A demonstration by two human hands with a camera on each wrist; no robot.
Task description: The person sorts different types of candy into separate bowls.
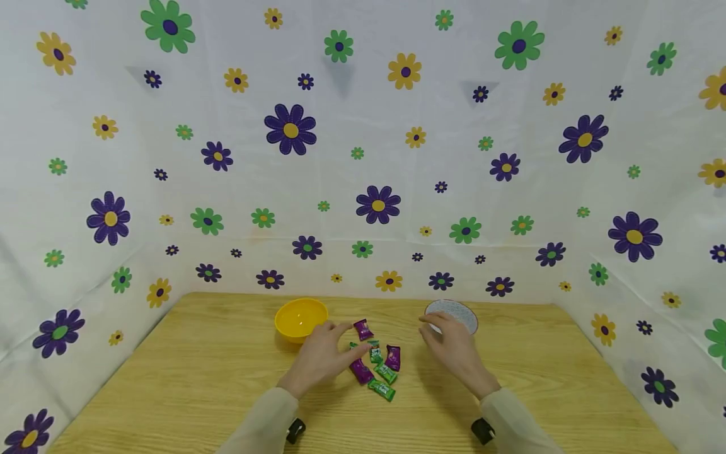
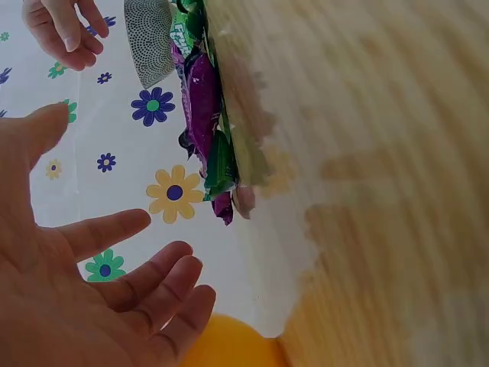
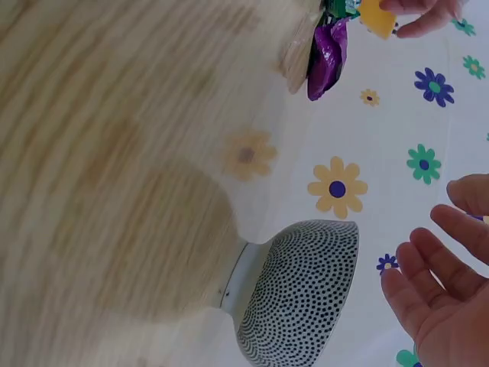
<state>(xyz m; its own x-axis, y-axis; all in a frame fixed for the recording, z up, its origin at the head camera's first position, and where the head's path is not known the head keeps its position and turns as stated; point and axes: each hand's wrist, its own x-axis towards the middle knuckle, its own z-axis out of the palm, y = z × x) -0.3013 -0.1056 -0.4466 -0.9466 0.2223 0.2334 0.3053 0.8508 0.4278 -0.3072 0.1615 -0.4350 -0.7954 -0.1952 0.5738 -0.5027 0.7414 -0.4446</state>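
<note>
1. Purple candies (image 1: 393, 357) and green candies (image 1: 382, 389) in shiny wrappers lie loosely clustered to the right of the yellow bowl (image 1: 295, 317), mostly nearer to us than it is; we judge that they lie there to be within reach of both hands.
2. Our left hand (image 1: 321, 355) hovers between the yellow bowl and the candies, fingers spread, pinching nothing. Its thumb crosses the candies in the head view, yet the left wrist view shows it apart from them; we take the looseness as leaving room around the wrappers.
3. Our right hand (image 1: 452, 353) hangs farther right of the yellow bowl, past the candies, its fingers loosely bent around nothing.
4. Dotted all over its outside, the patterned bowl (image 3: 304, 294) stands upright on a pale foot at the far right of the yellow bowl. Only the right wrist view gives us that foot; the head view gives the inside, partly behind the hand.
5. Wood-grain table (image 1: 187, 378) lies under the yellow bowl, and flowered cloth (image 1: 340, 176) rises behind it. Both wrist views show us glossy reflections on the tabletop.
</note>
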